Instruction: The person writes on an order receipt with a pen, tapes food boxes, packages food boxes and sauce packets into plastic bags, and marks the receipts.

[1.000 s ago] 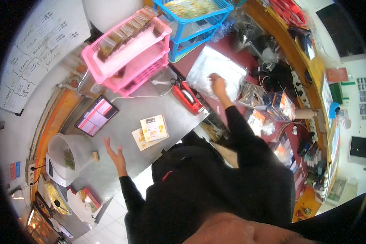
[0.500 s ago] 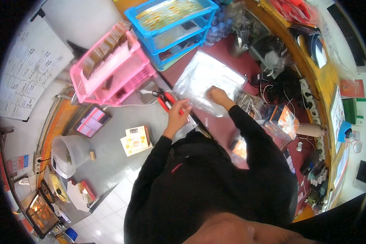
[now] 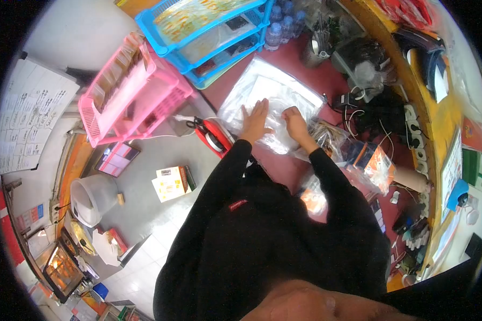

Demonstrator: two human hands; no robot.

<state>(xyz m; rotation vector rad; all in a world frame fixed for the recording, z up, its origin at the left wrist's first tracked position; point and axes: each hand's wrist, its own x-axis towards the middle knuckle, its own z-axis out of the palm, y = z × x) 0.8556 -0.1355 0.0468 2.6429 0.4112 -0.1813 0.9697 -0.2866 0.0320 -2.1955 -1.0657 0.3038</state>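
A stack of clear plastic bags (image 3: pixel 241 101) lies on the dark red tabletop, shiny and wrinkled. My left hand (image 3: pixel 257 123) rests on its near left part with the fingers spread. Close beside it, my right hand (image 3: pixel 297 127) is over the plastic with its fingers curled together; whatever they grip, if anything, is hidden. A red and black device (image 3: pixel 211 137) with a cord lies just left of my left forearm.
Behind the bags are blue stacked trays (image 3: pixel 185 65) and water bottles (image 3: pixel 273 36). A pink rack (image 3: pixel 163 99) stands left, with small boxes (image 3: pixel 171 184) on the grey table. To the right are orange packets in plastic (image 3: pixel 377 166), cables and power sockets (image 3: pixel 415 140).
My left hand has moved from beside the red device onto the plastic bags, its fingers now spread. My right hand has shifted slightly right, still curled. The whole view has turned a little.
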